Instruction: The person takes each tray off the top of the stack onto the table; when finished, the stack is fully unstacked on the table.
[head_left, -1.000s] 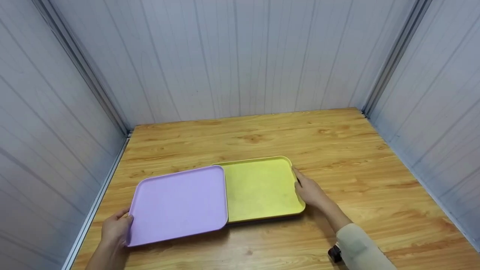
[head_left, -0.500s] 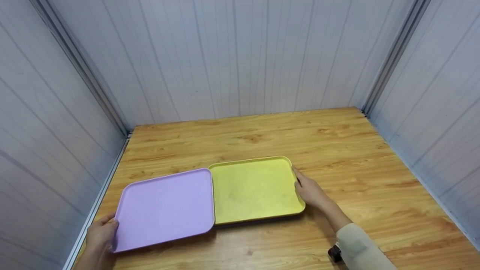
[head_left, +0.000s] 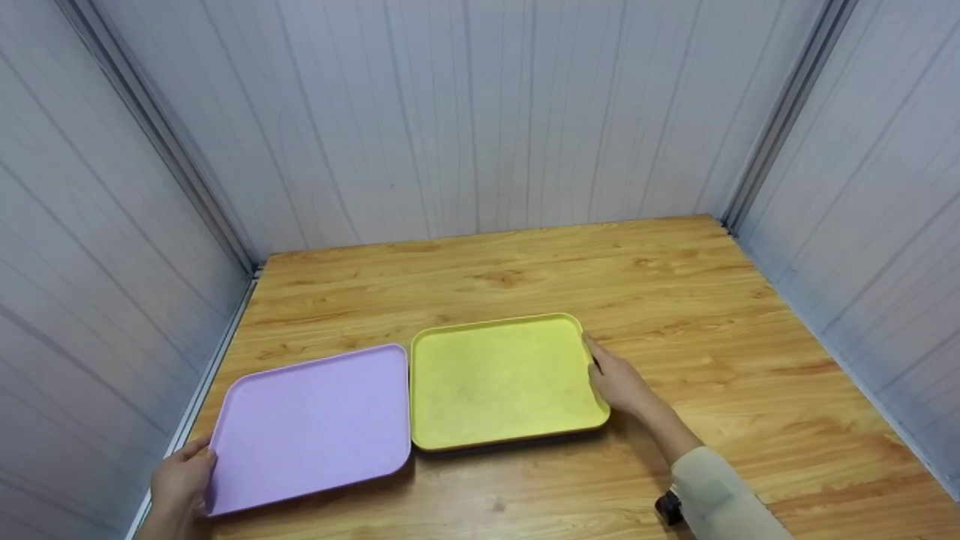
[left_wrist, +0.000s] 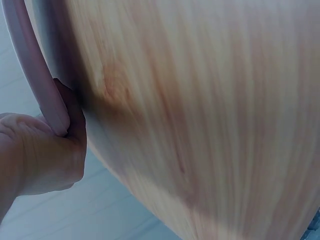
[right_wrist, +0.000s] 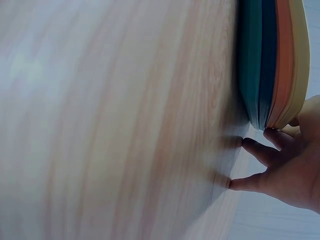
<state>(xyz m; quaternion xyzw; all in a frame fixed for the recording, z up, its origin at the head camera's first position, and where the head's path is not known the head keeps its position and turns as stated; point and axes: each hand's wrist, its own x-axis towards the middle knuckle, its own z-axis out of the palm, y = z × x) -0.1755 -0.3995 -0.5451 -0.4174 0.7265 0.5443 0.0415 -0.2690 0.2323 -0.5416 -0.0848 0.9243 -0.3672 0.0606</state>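
The left hand (head_left: 180, 480) grips the left edge of a purple tray (head_left: 315, 427), with the thumb on top of the rim and fingers beneath it in the left wrist view. A shadow lies under the tray's front edge. To its right, a yellow tray (head_left: 510, 379) tops a stack that also shows orange (right_wrist: 285, 55), blue (right_wrist: 268, 55) and teal (right_wrist: 251, 60) edges in the right wrist view. Against the stack's right end rests the right hand (head_left: 622, 379), fingers spread. Two of its fingertips reach down to the tabletop, and another touches the trays' edges.
The trays are on a wood-grain table (head_left: 502, 277) enclosed by pale panels (head_left: 480, 112) at the back and sides. A small black object (head_left: 668, 508) shows beside the right sleeve (head_left: 720, 491).
The left hand has drawn the purple tray left and slightly toward the front, off the yellow tray, whose left end now shows fully. The right hand and the stack have stayed in place.
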